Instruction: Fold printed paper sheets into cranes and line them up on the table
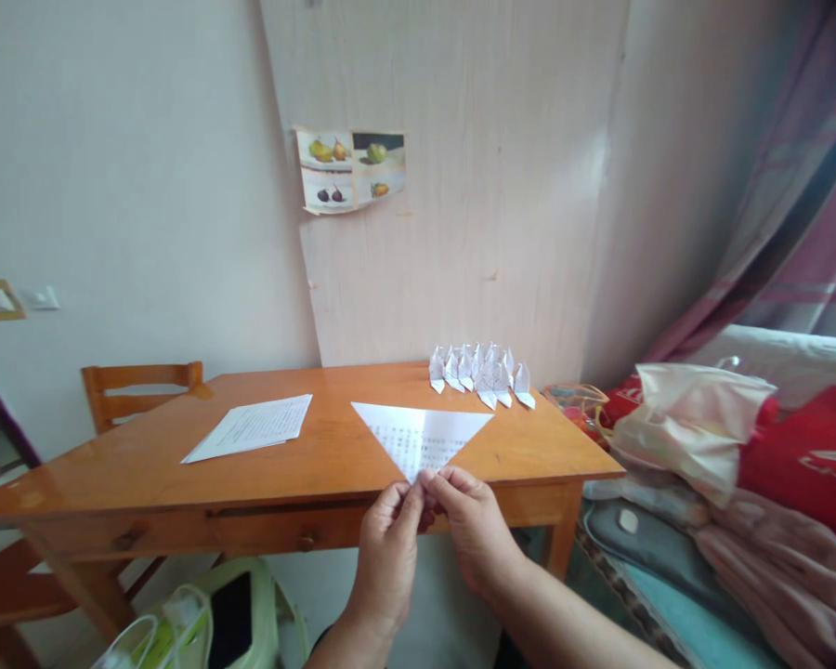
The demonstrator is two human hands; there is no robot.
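A printed sheet of paper [422, 435], folded into a triangle, is held at its near corner, just over the table's front edge. My left hand [390, 539] pinches that corner from the left, thumb on top. Pressed against it from the right, my right hand [474, 530] grips the same corner with thumb and fingers. The fingers underneath are partly hidden. Beyond the triangle, several folded white paper figures [486, 373] stand grouped at the table's back right. To the left lies a stack of printed sheets [251, 427].
The wooden table [139, 474] has drawers along its front and a chair [143, 376] behind its left end. A pale green container [251, 604] with cables stands below. On the right, bags [689, 418] and cloth are piled up. Fruit pictures [352, 170] hang on the back board.
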